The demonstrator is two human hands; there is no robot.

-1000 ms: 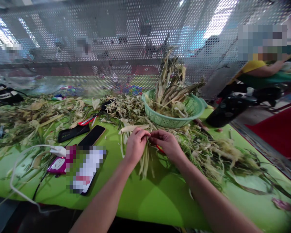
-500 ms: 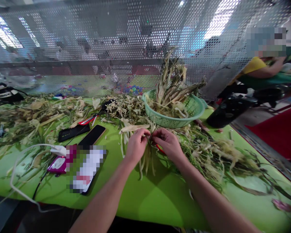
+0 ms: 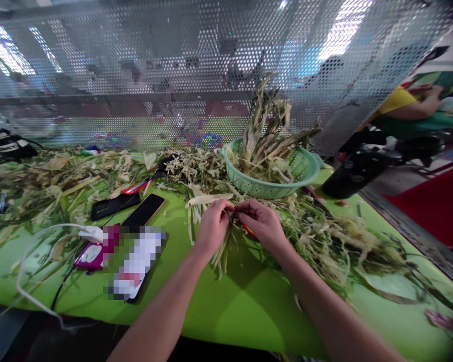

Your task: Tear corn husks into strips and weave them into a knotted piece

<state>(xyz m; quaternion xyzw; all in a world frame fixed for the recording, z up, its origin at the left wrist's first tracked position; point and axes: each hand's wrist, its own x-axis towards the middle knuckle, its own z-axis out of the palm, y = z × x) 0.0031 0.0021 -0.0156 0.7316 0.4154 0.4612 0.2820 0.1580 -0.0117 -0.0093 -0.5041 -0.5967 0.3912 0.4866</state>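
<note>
I operate from a single head-worn view. It looks forward and down over the near edge of the green table (image 3: 230,311), with the left hand (image 3: 212,227) and right hand (image 3: 263,225) close, around mid-view, and faces the perforated panel (image 3: 166,75) beyond.

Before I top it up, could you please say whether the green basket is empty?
Partly filled: dried husks rise above the rim of the green basket, while bare inner wall shows at right.

A hand could pass low over the table (image 3: 237,311) between the forearms (image 3: 171,296). Phones (image 3: 144,213) obstruct the left, scraps (image 3: 317,246) the right; ahead, the basket (image 3: 260,188) rises before a mesh panel (image 3: 166,60).
</note>
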